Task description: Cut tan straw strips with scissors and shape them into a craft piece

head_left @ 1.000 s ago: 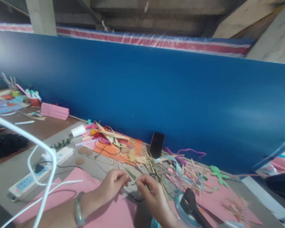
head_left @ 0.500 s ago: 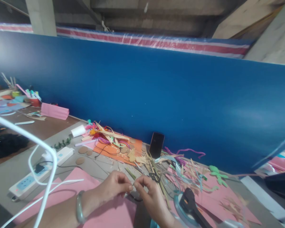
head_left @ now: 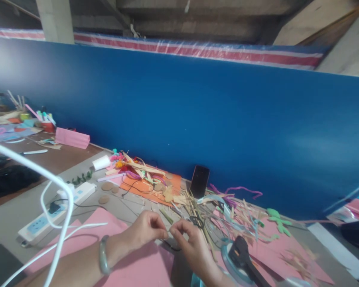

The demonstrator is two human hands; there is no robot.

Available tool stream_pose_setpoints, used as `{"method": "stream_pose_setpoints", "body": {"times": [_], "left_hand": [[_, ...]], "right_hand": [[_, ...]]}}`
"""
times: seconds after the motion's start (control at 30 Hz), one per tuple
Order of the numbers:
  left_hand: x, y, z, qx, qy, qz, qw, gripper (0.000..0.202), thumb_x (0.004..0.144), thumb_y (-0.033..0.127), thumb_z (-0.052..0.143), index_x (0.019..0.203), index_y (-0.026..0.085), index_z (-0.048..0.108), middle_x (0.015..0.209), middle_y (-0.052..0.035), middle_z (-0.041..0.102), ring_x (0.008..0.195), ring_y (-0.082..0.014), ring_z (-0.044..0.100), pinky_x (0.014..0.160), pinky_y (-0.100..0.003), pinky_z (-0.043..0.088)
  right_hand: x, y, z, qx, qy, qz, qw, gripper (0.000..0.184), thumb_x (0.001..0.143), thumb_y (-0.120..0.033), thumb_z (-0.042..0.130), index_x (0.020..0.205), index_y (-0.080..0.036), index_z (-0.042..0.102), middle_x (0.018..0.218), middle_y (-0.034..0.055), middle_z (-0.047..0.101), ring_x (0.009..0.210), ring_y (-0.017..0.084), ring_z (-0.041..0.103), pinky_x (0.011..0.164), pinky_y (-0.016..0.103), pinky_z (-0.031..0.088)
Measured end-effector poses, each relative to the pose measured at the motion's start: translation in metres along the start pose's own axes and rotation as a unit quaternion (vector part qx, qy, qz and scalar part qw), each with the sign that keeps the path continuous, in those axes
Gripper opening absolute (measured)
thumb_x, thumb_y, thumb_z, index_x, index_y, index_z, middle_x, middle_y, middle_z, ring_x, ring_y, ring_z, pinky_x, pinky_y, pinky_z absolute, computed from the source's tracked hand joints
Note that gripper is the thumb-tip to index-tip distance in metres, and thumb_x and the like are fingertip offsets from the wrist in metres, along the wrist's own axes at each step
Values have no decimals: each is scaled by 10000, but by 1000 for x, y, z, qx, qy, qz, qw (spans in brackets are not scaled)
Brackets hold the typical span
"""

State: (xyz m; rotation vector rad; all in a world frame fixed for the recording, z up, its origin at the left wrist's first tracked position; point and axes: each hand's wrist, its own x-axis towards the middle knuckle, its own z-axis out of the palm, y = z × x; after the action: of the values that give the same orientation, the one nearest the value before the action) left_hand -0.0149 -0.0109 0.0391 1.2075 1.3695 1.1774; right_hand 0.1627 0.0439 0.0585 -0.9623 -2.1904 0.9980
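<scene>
My left hand [head_left: 148,230], with a pale bangle [head_left: 104,255] on its wrist, is closed in a pinch above a pink sheet [head_left: 146,265]. Close beside it, my right hand [head_left: 191,243] pinches too, thumb against forefinger. The fingertips of both hands nearly meet; whatever lies between them is too small to make out. Just beyond the fingers are a green stalk piece [head_left: 166,215] and scissors with dark handles [head_left: 196,221]. A black-handled tape dispenser [head_left: 242,255] lies right of my right hand.
A white power strip [head_left: 56,213] lies at the left, with a white cable [head_left: 66,191] arching in front. A phone [head_left: 200,181] leans on the blue partition [head_left: 179,107]. Dried strips [head_left: 245,219] and an orange sheet [head_left: 137,189] lie on the table; a green pipe-cleaner figure [head_left: 278,221] is at right.
The view has shifted slightly, so things sit a little further right. Both hands stay pinched close together, with the fingertips barely moved.
</scene>
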Motion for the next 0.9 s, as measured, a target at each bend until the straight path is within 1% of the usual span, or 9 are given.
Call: {"method": "stream_pose_setpoints", "body": {"times": [0.1,0.27,0.37,0.43,0.53,0.6,0.73,0.83,0.9], "left_hand": [[-3,5,0,45,12,32,998,115,648,231,719,641,123,681,605,-22,657,602,-136,568,533,-213,402],[-6,7,0,87,-7,84,993,131,735,235,653,699,124,710,662,-37,679,644,-141,588,580,-215,427],[-5,6,-1,86,-15,87,992,131,743,228,639,706,126,710,667,-37,680,656,-145,594,590,-216,437],[-4,6,-2,77,-16,81,994,120,731,225,646,709,127,710,673,-37,681,663,-149,597,587,-216,439],[-2,7,-4,70,0,68,995,117,715,226,654,687,124,704,635,-28,657,606,-133,571,547,-209,420],[-1,9,-5,69,7,61,996,127,715,234,653,670,125,697,607,-18,638,560,-119,546,527,-207,408],[-2,10,-5,85,-7,76,993,133,726,245,653,669,135,703,620,-23,649,580,-127,564,549,-214,418],[-3,7,-2,124,-20,102,987,129,738,238,648,685,145,719,662,-34,671,634,-142,589,583,-220,423],[-4,6,0,150,-27,115,982,123,743,231,647,699,151,729,670,-31,669,638,-139,585,591,-220,417]], "right_hand": [[1,-3,-3,9,-17,13,1000,281,859,-377,533,692,-163,605,660,4,596,663,153,545,606,231,386],[1,-7,-6,13,-36,14,999,296,871,-389,523,697,-164,602,647,-12,557,638,135,500,568,215,358],[1,-7,-6,8,-41,16,999,299,872,-388,518,693,-163,597,636,-17,544,633,132,487,562,214,348],[2,-4,-7,6,-33,19,999,321,880,-400,500,682,-163,588,628,-15,540,627,133,488,559,216,350],[5,4,-11,-5,-11,19,1000,371,904,-433,456,691,-164,597,629,-8,552,624,138,501,573,227,363],[5,8,-13,-8,-13,15,1000,380,909,-448,450,721,-164,619,654,0,579,644,146,521,601,238,379],[3,11,-14,6,-48,16,999,320,877,-434,509,772,-170,658,744,24,647,723,175,569,641,255,411],[-1,8,-13,7,-68,18,997,258,844,-392,562,766,-171,671,723,23,658,695,171,576,634,257,420],[-2,6,-12,9,-75,15,997,204,828,-341,582,764,-173,678,716,19,662,690,165,583,633,251,422]]}}
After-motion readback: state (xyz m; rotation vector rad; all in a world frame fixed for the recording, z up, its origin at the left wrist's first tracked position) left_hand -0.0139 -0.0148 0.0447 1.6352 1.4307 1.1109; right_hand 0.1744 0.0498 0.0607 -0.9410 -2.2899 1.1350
